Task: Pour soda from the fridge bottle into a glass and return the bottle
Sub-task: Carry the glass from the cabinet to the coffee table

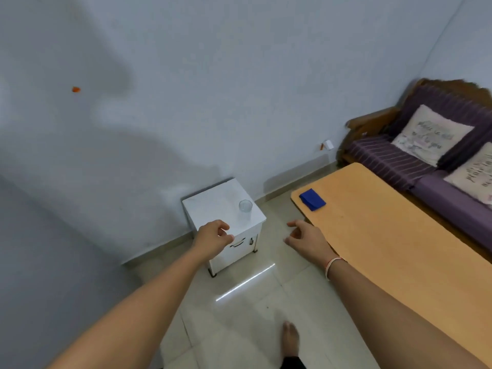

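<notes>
A clear drinking glass stands upright near the right edge of a small white cabinet against the wall. The glass looks empty. My left hand hovers in front of the cabinet's near edge, fingers loosely curled, holding nothing. My right hand is stretched out over the floor between the cabinet and a wooden table, fingers relaxed and empty. No bottle and no fridge are in view.
A long orange-brown table runs along the right, with a folded blue cloth on its far end. Behind it stands a purple sofa with cushions. Pale tiled floor lies ahead; my bare foot shows below.
</notes>
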